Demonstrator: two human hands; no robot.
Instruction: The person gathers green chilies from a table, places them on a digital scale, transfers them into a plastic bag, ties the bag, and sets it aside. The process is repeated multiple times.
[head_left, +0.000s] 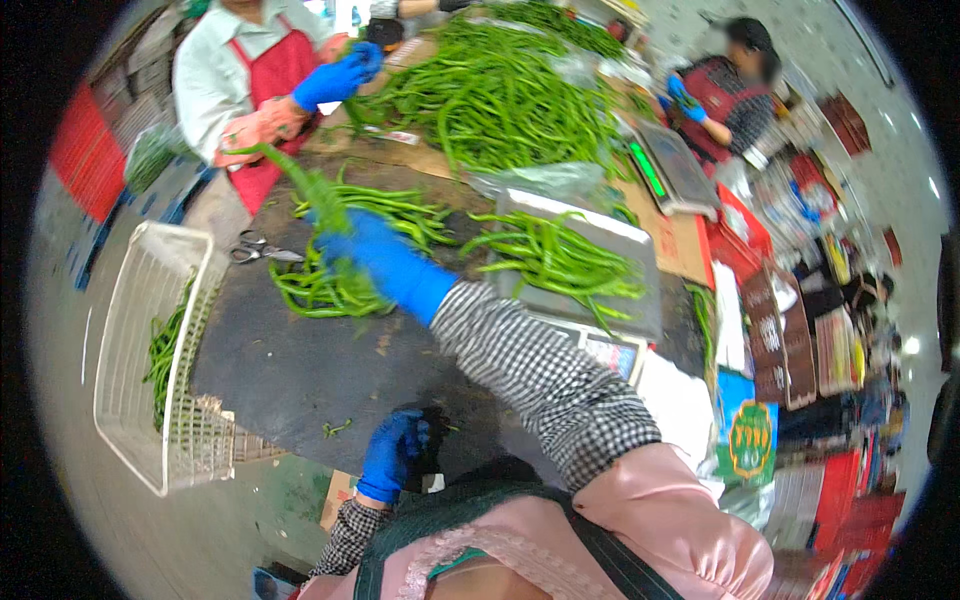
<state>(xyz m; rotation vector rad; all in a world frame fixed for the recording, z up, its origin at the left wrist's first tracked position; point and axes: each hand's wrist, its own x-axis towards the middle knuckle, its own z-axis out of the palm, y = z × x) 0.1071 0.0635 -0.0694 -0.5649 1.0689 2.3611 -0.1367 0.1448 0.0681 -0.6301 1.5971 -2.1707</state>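
My right hand (382, 259), in a blue glove with a checked sleeve, is blurred by motion and grips a bunch of long green peppers (322, 196). Below and beside it lies a small heap of peppers (405, 210) on the dark tabletop (300, 367). My left hand (394, 450), also blue-gloved, is at the table's near edge; its fingers are in shadow, so what they hold cannot be told. To the right of my right hand, loose peppers (555, 259) rest on the grey pan of a weighing scale (637, 315).
Scissors (262, 249) lie near the left edge. A white plastic basket (176, 345) with peppers stands at the left. A large pepper pile (517, 97) covers the far side. Another scale (675, 169) sits far right. Two co-workers (262, 75) in red aprons stand at the table.
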